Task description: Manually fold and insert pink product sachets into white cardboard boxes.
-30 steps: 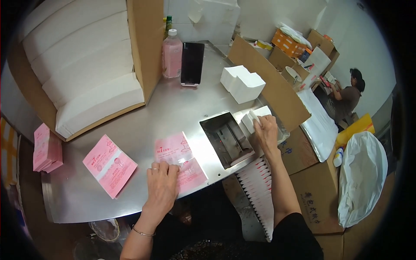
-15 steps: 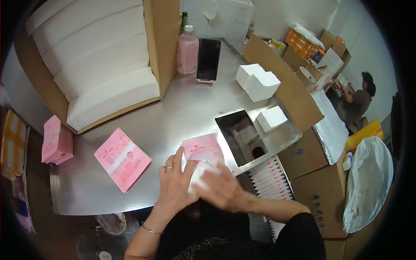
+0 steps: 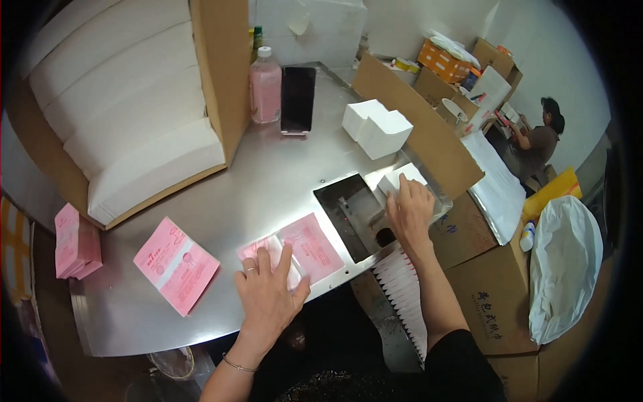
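Note:
My left hand (image 3: 268, 285) lies with spread fingers on a folded white tissue (image 3: 289, 268), pressing it onto a pink printed plastic wrapper (image 3: 313, 248). The wrapper lies flat on the steel table beside a dark rectangular opening (image 3: 362, 218). Beyond that opening's right side, my right hand (image 3: 411, 211) has its fingers bent over a small stack of folded white tissues (image 3: 415, 173). Fingertips and thumb pinch at the stack's near left edge; the thumb is partly hidden. Left of my left hand rests a banded pile of pink wrappers (image 3: 177, 264).
A carton of white tissues (image 3: 157, 171) stands at the back left, more pink wrappers (image 3: 77, 241) near it. A phone (image 3: 297, 100), a pink bottle (image 3: 266, 87) and a tissue stack (image 3: 378, 127) stand farther back. Packets (image 3: 402, 288) fill a tray below. Someone (image 3: 539, 144) works far right.
My right hand has left the tissue by my left hand and reached right to the small stack. My left hand now presses that tissue on the wrapper. The whole view has shifted slightly.

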Demonstrator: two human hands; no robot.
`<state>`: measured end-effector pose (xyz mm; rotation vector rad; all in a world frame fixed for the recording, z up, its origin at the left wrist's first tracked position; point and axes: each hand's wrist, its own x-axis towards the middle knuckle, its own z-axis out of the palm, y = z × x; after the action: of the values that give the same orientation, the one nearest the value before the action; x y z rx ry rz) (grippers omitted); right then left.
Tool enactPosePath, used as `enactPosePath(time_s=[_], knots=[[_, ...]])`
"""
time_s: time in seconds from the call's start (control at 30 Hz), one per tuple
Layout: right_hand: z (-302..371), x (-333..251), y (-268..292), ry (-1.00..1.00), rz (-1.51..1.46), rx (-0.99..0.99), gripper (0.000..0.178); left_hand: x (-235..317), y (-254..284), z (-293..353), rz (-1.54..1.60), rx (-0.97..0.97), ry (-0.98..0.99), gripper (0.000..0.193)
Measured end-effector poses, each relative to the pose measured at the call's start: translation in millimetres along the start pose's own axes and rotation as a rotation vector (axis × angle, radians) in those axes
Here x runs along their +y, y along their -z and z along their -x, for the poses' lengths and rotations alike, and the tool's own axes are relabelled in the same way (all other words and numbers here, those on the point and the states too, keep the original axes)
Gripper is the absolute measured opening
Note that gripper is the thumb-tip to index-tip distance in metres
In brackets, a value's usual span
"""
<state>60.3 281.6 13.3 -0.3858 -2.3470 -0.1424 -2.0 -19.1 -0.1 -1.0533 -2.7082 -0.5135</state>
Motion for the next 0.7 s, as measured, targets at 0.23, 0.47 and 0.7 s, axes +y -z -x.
enactPosePath(time_s=[0.23,0.47,0.7], knots=[[-3,31,-22,-0.099,0.079,-0.134,0.018,-10,11,-8,-0.017,0.055,-0.153,0.061],[6,39,-26,-0.124,-0.120,-0.015,0.019,-7,-5,-9,0.073,0.032,-0.136,0.044],[31,-77,4,0.439,-0.570,-0.039,0.036,-7,-1,6,0.251,0.003,-0.204,0.043]])
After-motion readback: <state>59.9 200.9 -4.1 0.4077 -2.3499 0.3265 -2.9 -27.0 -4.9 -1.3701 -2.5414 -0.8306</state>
